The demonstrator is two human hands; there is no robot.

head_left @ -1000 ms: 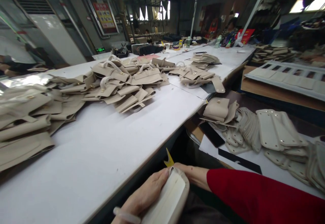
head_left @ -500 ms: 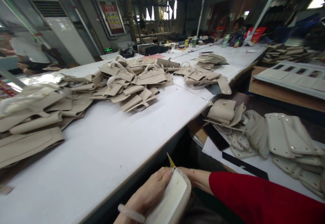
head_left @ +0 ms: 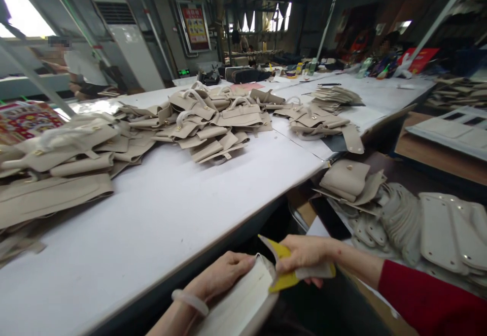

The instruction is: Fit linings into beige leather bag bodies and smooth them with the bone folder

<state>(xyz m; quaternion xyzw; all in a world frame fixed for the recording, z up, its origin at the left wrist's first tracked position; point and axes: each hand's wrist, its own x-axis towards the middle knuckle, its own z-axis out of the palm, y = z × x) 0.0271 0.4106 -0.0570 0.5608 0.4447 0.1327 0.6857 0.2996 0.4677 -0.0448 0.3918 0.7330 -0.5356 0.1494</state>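
At the bottom, a cream, box-shaped leather bag piece (head_left: 243, 298) lies slanted below the table edge. My left hand (head_left: 224, 275) grips its left upper edge, with the thumb near the top corner; the hand's underside is hidden. A pale bangle circles that wrist. Beside the piece's right corner, my right hand (head_left: 304, 255) is closed around a yellow, folded or forked object (head_left: 281, 281) with a whitish strip along it. Its exact kind is unclear. One yellow part points up and left, and the lower part overlaps or touches the bag piece's corner.
The long white table (head_left: 182, 214) carries heaps of beige bag parts (head_left: 224, 118) with handles. To the right are stacked pale straps (head_left: 399, 219), panels with studs (head_left: 443, 224), a beige flap piece (head_left: 344, 178) and a dark flat phone-like object (head_left: 330, 217). A person (head_left: 85, 67) sits far left.
My right hand has come out from behind the bag piece to its right side, bringing the yellow object into fuller view. The camera has turned slightly left. My left hand keeps its grip.
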